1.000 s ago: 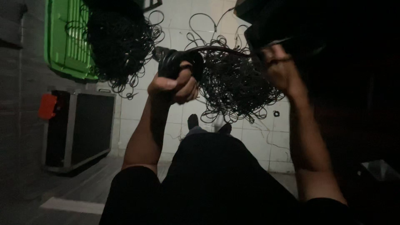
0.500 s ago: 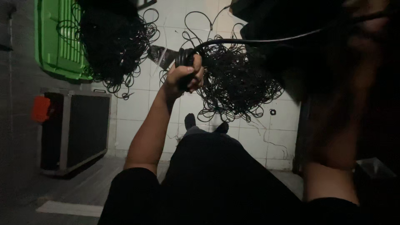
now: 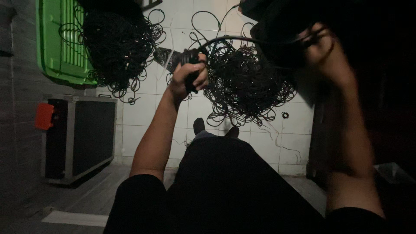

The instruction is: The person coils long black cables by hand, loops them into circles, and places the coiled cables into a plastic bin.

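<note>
My left hand (image 3: 189, 77) grips a coiled bundle of black cable (image 3: 190, 65); my right hand (image 3: 323, 47) pinches its thin black strand (image 3: 242, 40), fingers closed.

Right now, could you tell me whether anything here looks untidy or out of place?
Yes: two tangled heaps of black cable and sprawl loose across the white tiled floor. The left hand grips a cable bundle, and the right hand pulls a strand.

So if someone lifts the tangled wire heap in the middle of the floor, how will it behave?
The wire heap is probably floppy: its thin loops sprawl loosely over the tiles. It would likely rise as one snagged clump, trailing strands. It looks light for its bulk, being mostly air.
</note>
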